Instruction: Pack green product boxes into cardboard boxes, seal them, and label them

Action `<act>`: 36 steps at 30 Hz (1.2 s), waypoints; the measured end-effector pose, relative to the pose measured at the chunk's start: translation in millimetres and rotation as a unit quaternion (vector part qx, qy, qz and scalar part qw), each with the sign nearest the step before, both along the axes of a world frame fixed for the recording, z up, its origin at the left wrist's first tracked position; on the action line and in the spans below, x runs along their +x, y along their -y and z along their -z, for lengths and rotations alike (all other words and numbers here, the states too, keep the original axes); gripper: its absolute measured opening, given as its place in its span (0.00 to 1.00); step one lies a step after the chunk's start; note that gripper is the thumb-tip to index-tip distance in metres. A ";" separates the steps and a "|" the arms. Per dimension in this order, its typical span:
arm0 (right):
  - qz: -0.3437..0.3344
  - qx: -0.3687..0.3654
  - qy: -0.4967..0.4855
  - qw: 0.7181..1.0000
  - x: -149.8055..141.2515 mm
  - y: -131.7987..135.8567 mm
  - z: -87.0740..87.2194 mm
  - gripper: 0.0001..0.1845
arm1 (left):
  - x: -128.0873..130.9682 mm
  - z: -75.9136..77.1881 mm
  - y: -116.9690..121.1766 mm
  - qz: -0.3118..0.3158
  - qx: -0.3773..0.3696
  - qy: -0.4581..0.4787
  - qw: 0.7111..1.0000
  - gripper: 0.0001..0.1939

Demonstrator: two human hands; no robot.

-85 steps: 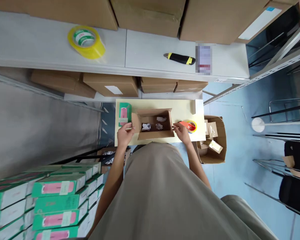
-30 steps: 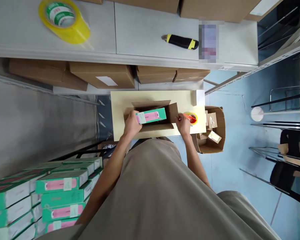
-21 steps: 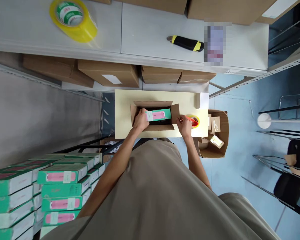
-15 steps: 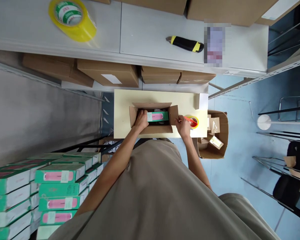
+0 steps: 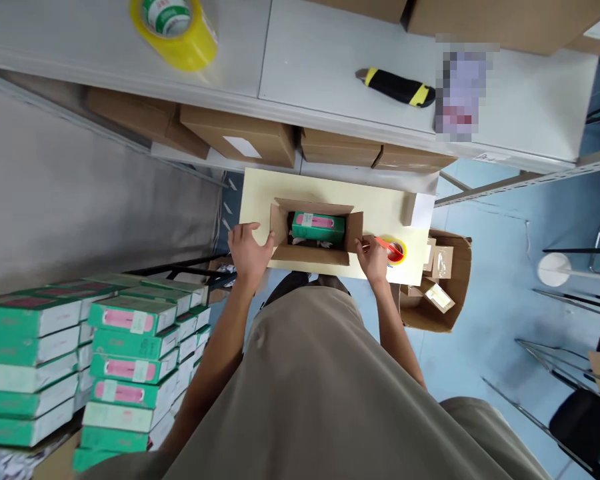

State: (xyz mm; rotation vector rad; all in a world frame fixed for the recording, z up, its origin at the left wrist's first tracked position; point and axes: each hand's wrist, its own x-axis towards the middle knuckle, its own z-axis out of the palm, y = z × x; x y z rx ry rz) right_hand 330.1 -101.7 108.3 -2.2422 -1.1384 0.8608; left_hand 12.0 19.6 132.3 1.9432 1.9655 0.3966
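An open cardboard carton (image 5: 310, 255) sits on the cream-coloured table (image 5: 256, 190) with its flaps spread. Inside lies a green box with a pink picture (image 5: 320, 231), and some crumpled filling shows along its near side. My left hand (image 5: 250, 257) is just left of the carton, thumb and fingers apart, with nothing in it. At the carton's right flap, my right hand (image 5: 373, 261) has its fingers closed around a slim orange tool (image 5: 389, 249), whose exact kind I cannot make out. The tool's far end overlaps a yellow tape roll (image 5: 404, 252).
Above the table runs a grey shelf (image 5: 305, 60) bearing a large yellow tape roll (image 5: 193, 47) and a black-and-yellow utility knife (image 5: 397, 87). Stacked green boxes (image 5: 125, 367) stand at lower left. Right of the table, a bin carton (image 5: 455, 293) holds small packages.
My left hand has let go of the green box and come out leftward, opening. The green box now lies tilted in the carton. My right hand stays at the right flap with the orange tool.
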 end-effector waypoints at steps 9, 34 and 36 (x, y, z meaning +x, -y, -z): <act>0.008 0.044 -0.005 0.999 -3.6 0.6 -5.9 0.27 | -2.9 -13.0 19.8 0.000 -0.030 0.015 0.999 0.04; -0.212 0.214 -0.171 0.938 -412.6 49.9 -170.0 0.23 | -373.5 -178.7 377.5 -0.460 0.234 0.280 0.809 0.10; -0.282 0.191 -0.174 0.924 -455.2 50.4 -170.3 0.24 | -396.9 -173.4 403.2 -0.505 0.243 0.282 0.779 0.11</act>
